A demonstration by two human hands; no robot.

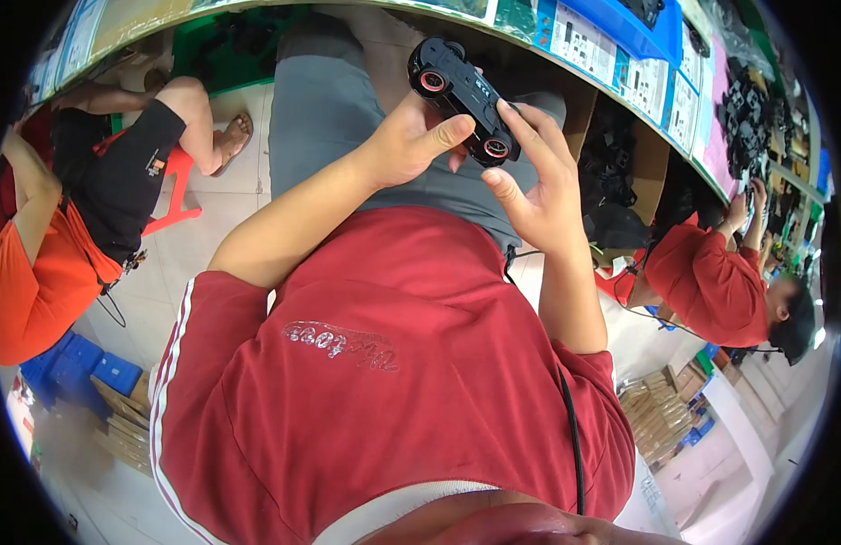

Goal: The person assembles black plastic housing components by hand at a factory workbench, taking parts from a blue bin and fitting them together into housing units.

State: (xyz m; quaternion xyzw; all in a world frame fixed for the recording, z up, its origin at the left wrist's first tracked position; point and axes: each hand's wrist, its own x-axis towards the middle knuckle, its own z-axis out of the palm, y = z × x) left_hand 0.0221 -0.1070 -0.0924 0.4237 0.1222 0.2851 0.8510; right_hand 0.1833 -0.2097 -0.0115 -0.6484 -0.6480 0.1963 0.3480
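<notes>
A black toy car (470,95) with red-ringed wheels is held above my lap, tilted, with its flat printed underside partly showing. My left hand (413,141) is closed around its near left side, the thumb lying along the car and the other fingers mostly hidden behind it. From the right, my right hand (546,186) holds the car's lower right end. Its index fingertip presses the car's edge, while the thumb is close to the rear wheel.
A workbench edge (611,91) with printed sheets curves across the top, bearing a blue bin (634,32) and dark parts (747,118). A cardboard box (652,163) stands below. One person in orange (48,291) sits left; another in red (711,291) works at right.
</notes>
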